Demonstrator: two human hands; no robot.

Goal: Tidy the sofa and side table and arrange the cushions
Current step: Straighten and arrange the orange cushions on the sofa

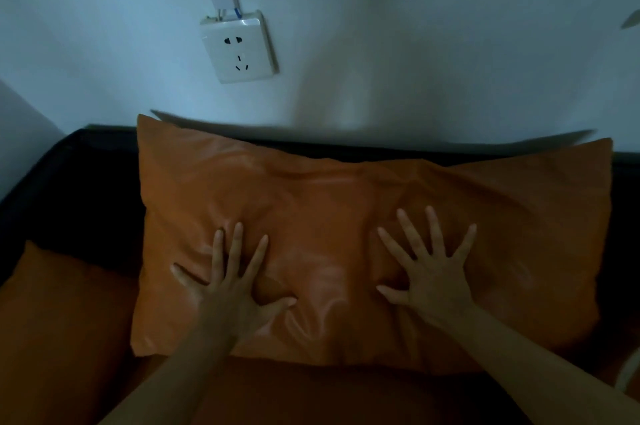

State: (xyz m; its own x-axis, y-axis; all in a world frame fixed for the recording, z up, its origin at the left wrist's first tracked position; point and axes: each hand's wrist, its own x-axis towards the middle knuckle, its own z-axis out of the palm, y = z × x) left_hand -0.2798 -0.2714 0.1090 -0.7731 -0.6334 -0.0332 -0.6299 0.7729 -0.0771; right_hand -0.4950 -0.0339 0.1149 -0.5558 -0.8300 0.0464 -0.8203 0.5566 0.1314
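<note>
White wall [415, 43] behind the dark sofa [86, 182]. Left hand [228, 289] and right hand [433, 272] press flat, fingers spread wide, on the orange cushion [329, 216].

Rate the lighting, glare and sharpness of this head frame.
Head view: dim and blue-tinted; soft glare on the glossy orange leather cushion between the spread left hand and right hand; white wall socket is sharp; cushion's top edge smears; wide-angle bending at borders.

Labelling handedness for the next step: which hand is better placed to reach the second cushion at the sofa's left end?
Left. The left hand presses flat on the big orange cushion on the side nearest the smaller orange cushion. The right hand would probably have to cross over.
</note>
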